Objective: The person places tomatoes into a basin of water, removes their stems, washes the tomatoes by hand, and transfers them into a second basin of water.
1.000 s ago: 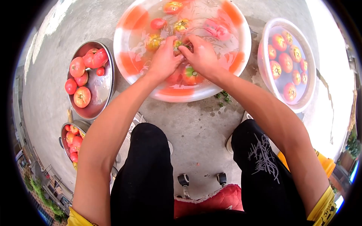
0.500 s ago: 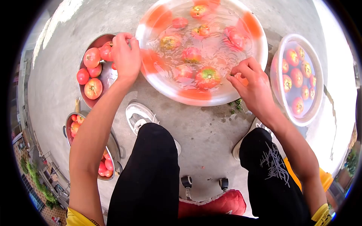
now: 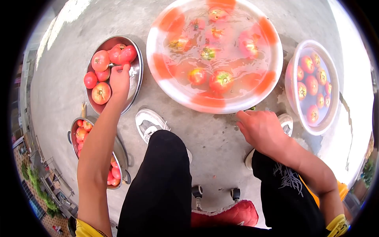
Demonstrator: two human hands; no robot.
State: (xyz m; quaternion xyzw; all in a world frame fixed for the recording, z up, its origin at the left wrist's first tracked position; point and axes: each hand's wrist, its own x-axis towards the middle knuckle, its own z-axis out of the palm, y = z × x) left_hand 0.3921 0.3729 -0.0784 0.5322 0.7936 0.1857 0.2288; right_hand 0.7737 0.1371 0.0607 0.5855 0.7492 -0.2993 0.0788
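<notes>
My left hand (image 3: pixel 120 82) is inside a metal bowl (image 3: pixel 137 85), its fingers curled down among several red tomatoes (image 3: pixel 101 93). Whatever lies under those fingers is hidden by the hand. My right hand (image 3: pixel 262 128) is just outside the near right rim of a large white-and-orange tub (image 3: pixel 177 94). Its fingers are bent together, pointing left, and I cannot make out anything in them. Several tomatoes (image 3: pixel 221 80) float in the tub's rippling, cloudy water. Bits of green (image 3: pixel 252 108) show on the ground between the rim and my right fingers.
A pale basin (image 3: pixel 290 96) with several tomatoes in water stands at right. Below the metal bowl is a handled pot (image 3: pixel 125 158) holding more tomatoes, partly behind my left forearm. My shoes (image 3: pixel 150 123) rest on concrete; a red cushioned seat (image 3: pixel 231 215) is beneath me.
My left hand has moved down and slightly left, deeper into the metal bowl, uncovering a tomato. My right hand has drawn back from above the tub to outside its rim.
</notes>
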